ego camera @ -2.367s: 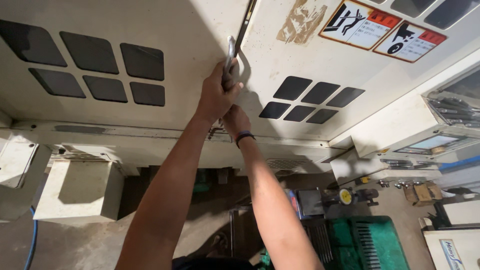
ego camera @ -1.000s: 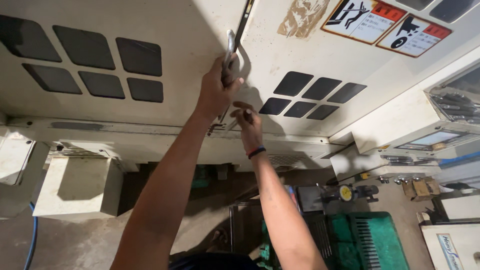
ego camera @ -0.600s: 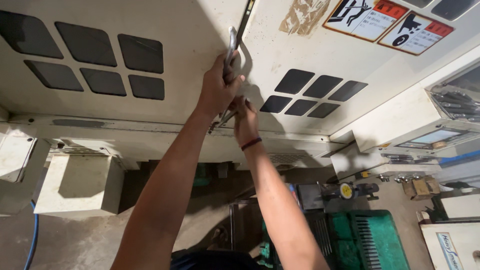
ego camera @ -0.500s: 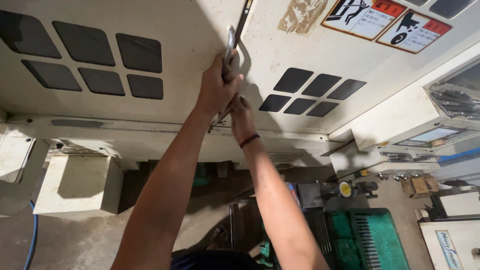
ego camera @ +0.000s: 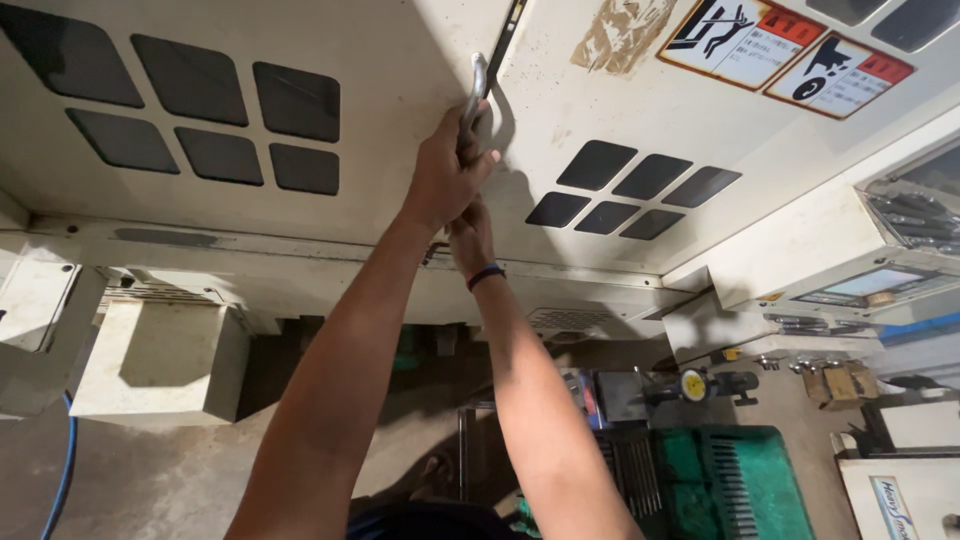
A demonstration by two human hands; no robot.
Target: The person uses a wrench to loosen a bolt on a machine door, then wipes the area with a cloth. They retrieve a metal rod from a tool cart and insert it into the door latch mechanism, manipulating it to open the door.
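A curved metal door handle (ego camera: 478, 80) stands at the seam between two cream machine doors (ego camera: 380, 60). My left hand (ego camera: 447, 175) is wrapped around the middle of the handle, arm stretched forward. My right hand (ego camera: 472, 238), with a dark band on the wrist, sits just below the left hand at the handle's lower end. Its fingers are tucked up under the left hand and mostly hidden. Each door carries a cluster of dark diamond-shaped panes (ego camera: 200, 110).
Warning stickers (ego camera: 780, 50) sit on the right door. A control panel (ego camera: 880, 280) juts out at right. On the floor are a green crate (ego camera: 730, 480), a dial gauge (ego camera: 693, 385), a cream box (ego camera: 160, 360) and a blue hose (ego camera: 62, 480).
A second ago my right hand was off the handle, slightly right of it. It has moved back in under my left hand. My left hand has kept its grip.
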